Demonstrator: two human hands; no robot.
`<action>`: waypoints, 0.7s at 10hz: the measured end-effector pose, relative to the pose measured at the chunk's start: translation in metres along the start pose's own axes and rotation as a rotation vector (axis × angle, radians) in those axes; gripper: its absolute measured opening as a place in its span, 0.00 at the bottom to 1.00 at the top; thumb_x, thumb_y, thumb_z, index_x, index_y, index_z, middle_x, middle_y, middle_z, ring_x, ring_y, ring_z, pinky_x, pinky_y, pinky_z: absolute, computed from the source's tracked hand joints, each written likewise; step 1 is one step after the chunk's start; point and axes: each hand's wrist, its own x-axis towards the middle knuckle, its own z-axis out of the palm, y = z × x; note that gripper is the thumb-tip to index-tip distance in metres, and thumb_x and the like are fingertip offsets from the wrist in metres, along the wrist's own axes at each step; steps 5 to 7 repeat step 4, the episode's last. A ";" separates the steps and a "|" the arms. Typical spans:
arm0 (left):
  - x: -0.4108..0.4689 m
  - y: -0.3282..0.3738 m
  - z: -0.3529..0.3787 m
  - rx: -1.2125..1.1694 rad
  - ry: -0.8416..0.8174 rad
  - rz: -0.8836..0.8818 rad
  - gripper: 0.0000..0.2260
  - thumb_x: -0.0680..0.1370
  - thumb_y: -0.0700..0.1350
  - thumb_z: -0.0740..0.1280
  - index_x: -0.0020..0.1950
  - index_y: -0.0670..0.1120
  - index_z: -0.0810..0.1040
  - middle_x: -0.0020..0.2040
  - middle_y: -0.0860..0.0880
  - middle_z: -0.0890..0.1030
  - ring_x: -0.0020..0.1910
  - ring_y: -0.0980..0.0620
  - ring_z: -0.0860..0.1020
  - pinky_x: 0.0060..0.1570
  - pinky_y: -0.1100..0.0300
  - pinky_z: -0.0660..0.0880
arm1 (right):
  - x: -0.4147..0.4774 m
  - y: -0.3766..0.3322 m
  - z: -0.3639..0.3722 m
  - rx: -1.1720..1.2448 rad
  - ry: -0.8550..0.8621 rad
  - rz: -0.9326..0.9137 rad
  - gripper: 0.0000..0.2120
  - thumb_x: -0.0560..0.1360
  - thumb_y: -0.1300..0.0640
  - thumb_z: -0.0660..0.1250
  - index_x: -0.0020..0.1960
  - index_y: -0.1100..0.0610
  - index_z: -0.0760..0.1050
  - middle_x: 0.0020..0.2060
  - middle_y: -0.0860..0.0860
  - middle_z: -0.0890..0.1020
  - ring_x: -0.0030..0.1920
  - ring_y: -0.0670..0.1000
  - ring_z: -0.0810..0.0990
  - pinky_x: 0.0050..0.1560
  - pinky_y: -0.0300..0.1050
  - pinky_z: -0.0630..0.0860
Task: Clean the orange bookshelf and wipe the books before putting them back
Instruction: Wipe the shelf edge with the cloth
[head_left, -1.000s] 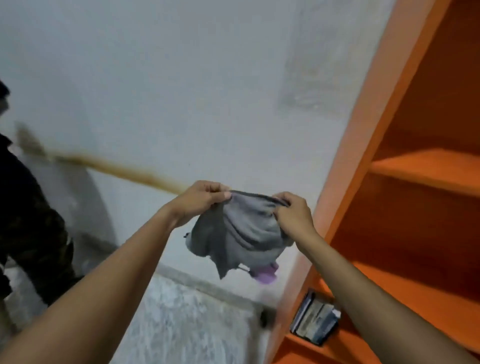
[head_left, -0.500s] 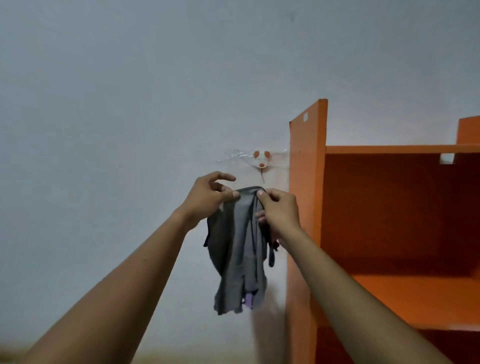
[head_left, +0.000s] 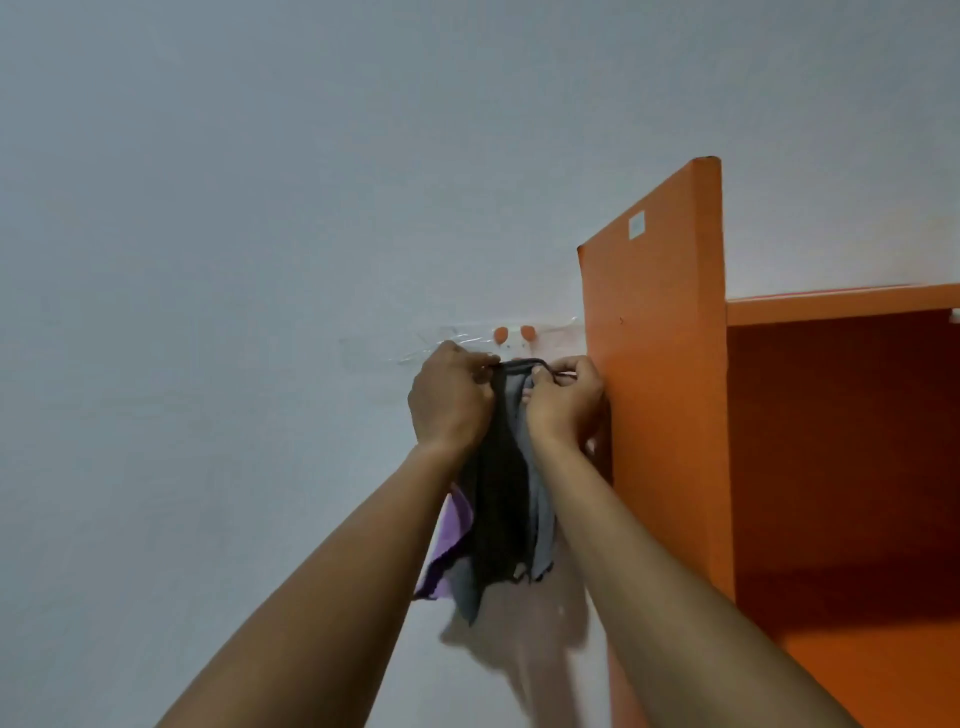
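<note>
My left hand (head_left: 451, 400) is curled tight, fingers pinched on the top edge of the grey cloth (head_left: 511, 488), and my right hand (head_left: 563, 402) is closed the same way on the other end of that edge, so the two fists sit close together with the fabric bunched between them. The cloth hangs straight down past my wrists, with a purple cloth (head_left: 451, 545) showing behind it on the left. My hands are up against the white wall (head_left: 234, 260), just below a small hook (head_left: 514, 335) with two orange knobs, stuck under clear tape. My right knuckles are just beside the side panel of the orange bookshelf (head_left: 660, 364); the shelf compartment opens to the right.
</note>
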 end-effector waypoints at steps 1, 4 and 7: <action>0.009 -0.021 0.022 0.137 0.025 0.106 0.12 0.78 0.43 0.66 0.54 0.54 0.87 0.49 0.49 0.80 0.49 0.46 0.78 0.43 0.52 0.78 | 0.011 0.019 0.017 -0.073 0.120 0.033 0.14 0.75 0.63 0.72 0.36 0.52 0.72 0.40 0.52 0.84 0.42 0.56 0.85 0.41 0.47 0.78; -0.098 -0.070 0.031 0.014 -0.201 -0.080 0.10 0.78 0.42 0.65 0.48 0.50 0.87 0.45 0.50 0.81 0.45 0.47 0.80 0.41 0.53 0.76 | -0.059 0.071 -0.049 -0.284 -0.180 0.064 0.19 0.81 0.65 0.61 0.67 0.53 0.80 0.63 0.49 0.83 0.62 0.54 0.82 0.65 0.45 0.77; -0.098 -0.070 0.031 0.014 -0.201 -0.080 0.10 0.78 0.42 0.65 0.48 0.50 0.87 0.45 0.50 0.81 0.45 0.47 0.80 0.41 0.53 0.76 | -0.059 0.071 -0.049 -0.284 -0.180 0.064 0.19 0.81 0.65 0.61 0.67 0.53 0.80 0.63 0.49 0.83 0.62 0.54 0.82 0.65 0.45 0.77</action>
